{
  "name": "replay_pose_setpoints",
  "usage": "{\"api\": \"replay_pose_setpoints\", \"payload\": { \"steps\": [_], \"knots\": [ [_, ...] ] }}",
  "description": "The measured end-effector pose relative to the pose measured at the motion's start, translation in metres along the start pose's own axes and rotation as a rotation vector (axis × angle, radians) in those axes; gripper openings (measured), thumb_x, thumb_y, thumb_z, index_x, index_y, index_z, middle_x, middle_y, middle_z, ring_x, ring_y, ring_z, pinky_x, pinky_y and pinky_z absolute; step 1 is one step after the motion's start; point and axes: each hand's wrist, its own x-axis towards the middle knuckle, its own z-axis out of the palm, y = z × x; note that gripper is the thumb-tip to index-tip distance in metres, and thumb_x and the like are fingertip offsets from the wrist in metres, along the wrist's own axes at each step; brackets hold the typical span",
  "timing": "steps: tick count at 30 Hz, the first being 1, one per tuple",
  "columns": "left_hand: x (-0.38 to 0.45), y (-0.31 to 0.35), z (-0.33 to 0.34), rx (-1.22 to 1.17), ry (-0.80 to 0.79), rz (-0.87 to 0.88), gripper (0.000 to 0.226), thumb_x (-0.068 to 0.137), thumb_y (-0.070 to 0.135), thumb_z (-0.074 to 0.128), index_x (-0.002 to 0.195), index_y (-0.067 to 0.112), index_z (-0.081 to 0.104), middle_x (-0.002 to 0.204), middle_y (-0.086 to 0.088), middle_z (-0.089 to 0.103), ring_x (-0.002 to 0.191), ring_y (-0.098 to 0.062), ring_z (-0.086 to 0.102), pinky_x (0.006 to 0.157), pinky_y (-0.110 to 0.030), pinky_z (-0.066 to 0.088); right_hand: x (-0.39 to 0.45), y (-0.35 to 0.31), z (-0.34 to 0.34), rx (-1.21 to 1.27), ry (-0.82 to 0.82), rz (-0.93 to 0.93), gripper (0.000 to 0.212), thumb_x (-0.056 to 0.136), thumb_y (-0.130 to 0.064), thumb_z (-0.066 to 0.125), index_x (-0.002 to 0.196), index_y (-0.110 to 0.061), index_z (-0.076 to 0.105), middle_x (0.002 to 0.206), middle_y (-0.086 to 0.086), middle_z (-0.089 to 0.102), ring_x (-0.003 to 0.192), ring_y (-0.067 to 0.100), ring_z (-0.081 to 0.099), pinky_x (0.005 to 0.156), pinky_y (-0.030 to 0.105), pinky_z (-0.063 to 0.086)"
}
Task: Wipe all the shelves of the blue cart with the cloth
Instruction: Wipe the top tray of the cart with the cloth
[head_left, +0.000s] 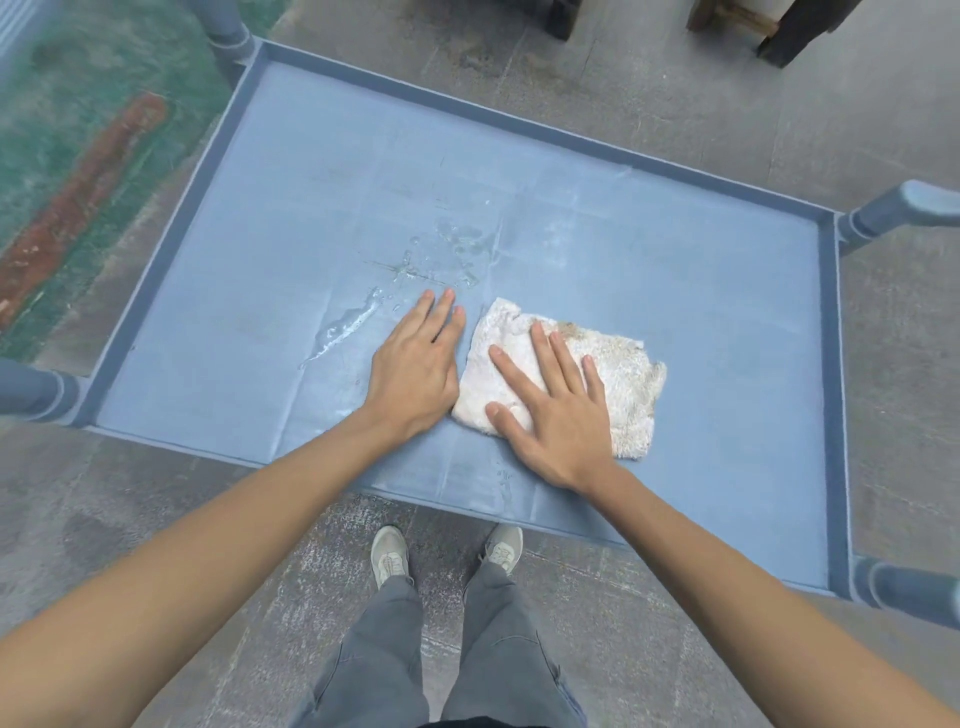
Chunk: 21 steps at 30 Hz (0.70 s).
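The blue cart's top shelf (649, 249) fills the middle of the head view, a flat tray with a raised darker rim. A whitish, slightly soiled folded cloth (626, 384) lies on it near the front edge. My right hand (550, 410) presses flat on the cloth with straight, spread fingers. My left hand (415, 364) rests flat on the bare shelf just left of the cloth, fingers straight. Streaks and drops of water (358, 319) glisten on the shelf beyond and left of my left hand. Lower shelves are hidden under the top one.
Round blue corner posts stand at the far left (228, 31), right (904, 208), near left (31, 389) and near right (909, 587). Grey concrete floor surrounds the cart. Green and red paint marks the floor at left (88, 171). Dark furniture legs (795, 36) stand beyond the cart.
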Motion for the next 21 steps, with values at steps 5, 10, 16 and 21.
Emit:
{"api": "replay_pose_setpoints", "payload": {
  "steps": [5,10,16,21],
  "knots": [
    [-0.01,-0.044,-0.033,-0.056,0.06,0.018,0.054,0.085,0.005,0.051,0.139,0.001,0.05,0.151,-0.013,0.047,0.142,-0.034,0.04,0.117,-0.044,0.032,-0.054,-0.025,0.009,0.003,-0.032,-0.059,0.06,0.103,-0.07,0.025,0.16,-0.054,0.015,0.175,-0.002,0.003,0.161,0.019,-0.003,0.127,0.054,0.011],
    [-0.022,-0.116,-0.06,-0.001,0.162,-0.27,0.063,0.094,0.035,0.039,0.145,0.0,0.041,0.157,-0.017,0.038,0.149,-0.037,0.028,0.121,-0.05,0.022,-0.075,-0.04,0.006,-0.012,-0.094,-0.064,0.054,0.107,-0.064,0.019,0.16,-0.055,0.011,0.174,-0.005,-0.001,0.161,0.019,-0.008,0.127,0.053,0.008],
    [-0.034,-0.177,-0.072,0.071,0.051,-0.298,0.066,0.099,0.043,0.019,0.156,0.015,0.033,0.166,-0.006,0.026,0.154,-0.035,0.017,0.122,-0.052,0.015,-0.073,-0.048,0.004,-0.035,-0.097,-0.02,0.055,0.105,-0.066,0.023,0.159,-0.056,0.014,0.174,-0.005,-0.001,0.161,0.018,-0.008,0.128,0.054,0.007],
    [-0.038,-0.184,-0.066,0.019,0.071,-0.283,0.062,0.102,0.043,0.018,0.158,0.022,0.031,0.167,0.001,0.025,0.156,-0.028,0.014,0.124,-0.046,0.008,-0.064,-0.052,0.011,-0.037,-0.079,0.055,0.055,0.104,-0.071,0.021,0.156,-0.062,0.01,0.174,-0.01,-0.001,0.16,0.015,-0.007,0.127,0.054,0.006]
  ]
}}
